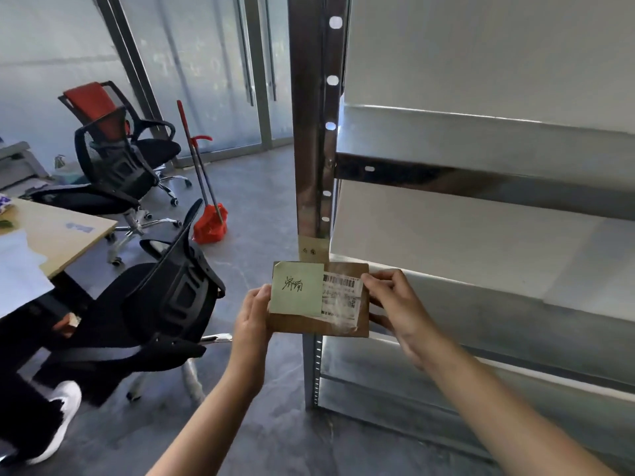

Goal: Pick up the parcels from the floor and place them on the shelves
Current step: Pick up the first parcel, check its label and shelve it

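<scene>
A small brown cardboard parcel [309, 325] with a pale green handwritten note and a white barcode label is held up in front of the shelf post. My left hand [252, 312] grips its left edge and my right hand [395, 304] grips its right edge. Behind it stands a metal shelving unit [481, 180] with bare white shelf boards; a yellowish tag with similar writing is stuck on the post [312, 132] just above the parcel.
Black office chairs [165, 304] stand close on the left, one with a red back [92, 101] farther off. A red broom and dustpan [209, 221] stand on the grey floor. A wooden desk [58, 231] is at far left. Someone's white shoe [62, 417] shows at lower left.
</scene>
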{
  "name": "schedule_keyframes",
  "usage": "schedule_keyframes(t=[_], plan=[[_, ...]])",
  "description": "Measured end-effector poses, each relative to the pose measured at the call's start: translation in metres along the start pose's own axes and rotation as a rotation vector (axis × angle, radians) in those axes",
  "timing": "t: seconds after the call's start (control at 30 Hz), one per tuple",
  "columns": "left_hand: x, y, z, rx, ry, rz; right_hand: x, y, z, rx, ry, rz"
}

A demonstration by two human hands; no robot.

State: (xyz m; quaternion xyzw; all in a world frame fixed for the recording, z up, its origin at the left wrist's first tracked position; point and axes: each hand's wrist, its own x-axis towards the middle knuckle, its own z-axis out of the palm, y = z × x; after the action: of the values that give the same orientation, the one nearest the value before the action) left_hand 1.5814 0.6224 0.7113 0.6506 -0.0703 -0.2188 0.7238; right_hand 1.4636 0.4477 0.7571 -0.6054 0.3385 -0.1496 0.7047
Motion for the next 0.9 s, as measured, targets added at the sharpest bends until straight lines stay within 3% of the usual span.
schedule_keyframes(t=[0.33, 0.53, 0.9], plan=[[0.010, -0.014, 0.011, 0.090, -0.092, -0.023, 0.015, 0.023, 0.015, -0.259, 0.163, -0.001], [0.000, -0.023, 0.020, 0.080, -0.158, 0.002, 0.008, 0.028, 0.025, -0.375, 0.335, -0.148], [0.005, -0.044, 0.011, -0.004, -0.110, -0.112, 0.006, 0.047, 0.019, -0.470, 0.282, -0.155]])
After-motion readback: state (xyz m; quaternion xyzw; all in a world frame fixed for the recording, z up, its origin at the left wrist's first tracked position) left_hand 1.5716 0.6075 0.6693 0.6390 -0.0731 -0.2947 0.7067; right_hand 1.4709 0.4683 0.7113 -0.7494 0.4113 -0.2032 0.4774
